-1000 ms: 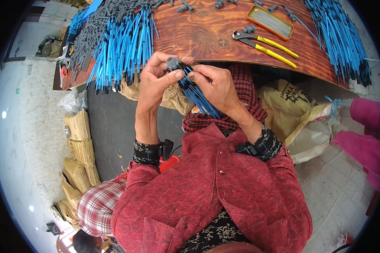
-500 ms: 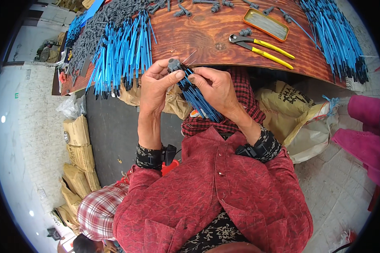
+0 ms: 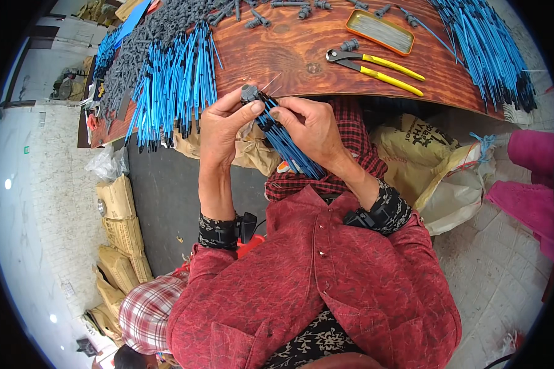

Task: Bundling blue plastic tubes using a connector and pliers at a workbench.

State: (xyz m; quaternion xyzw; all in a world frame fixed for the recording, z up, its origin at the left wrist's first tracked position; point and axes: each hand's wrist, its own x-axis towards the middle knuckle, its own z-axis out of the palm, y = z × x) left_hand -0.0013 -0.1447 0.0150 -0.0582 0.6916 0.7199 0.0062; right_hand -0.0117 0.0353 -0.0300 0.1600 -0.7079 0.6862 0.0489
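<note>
Just off the table's near edge, my left hand (image 3: 220,126) pinches a grey ribbed plastic fitting (image 3: 249,93) between thumb and fingers. Close beside it, my right hand (image 3: 316,131) is closed around the upper part of a bundle of thin blue tubes (image 3: 291,150) with black ends. The bundle slants down toward my lap. One or two thin pale wires (image 3: 272,82) stick out past the fingers near the fitting. My fingers hide where the fitting and the tube ends meet, so I cannot tell whether they are joined.
On the wooden table (image 3: 277,58) lie yellow-handled pincers (image 3: 381,71), an orange-rimmed tray (image 3: 380,32) of thin wires and a heap of grey fittings (image 3: 129,77). Blue tubes hang over the edge at left (image 3: 178,83) and right (image 3: 483,55). Sacks (image 3: 440,166) stand under the table.
The view has shifted slightly, so the table things appear a little further left and up. Both hands keep nearly the same grip, with only small finger movement at the fitting.
</note>
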